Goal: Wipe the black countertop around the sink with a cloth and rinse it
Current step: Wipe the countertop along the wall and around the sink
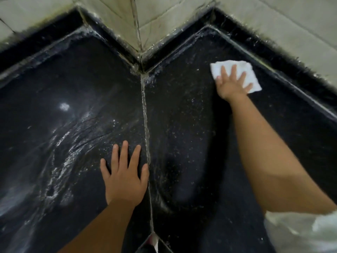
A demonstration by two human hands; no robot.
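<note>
The black countertop (182,125) fills the view as a corner of two slabs joined by a pale seam (145,121). A folded white cloth (251,77) lies flat on the right slab near the back ledge. My right hand (231,83) presses on it with straight, spread fingers. My left hand (124,176) rests flat on the left slab just left of the seam, fingers straight, holding nothing. Wet streaks and white specks glisten on the left slab. No sink shows in the frame.
Pale tiled walls (164,19) meet in a corner at the top, above a raised black ledge (273,57). A translucent plastic item (300,232) sits at the bottom right by my right forearm.
</note>
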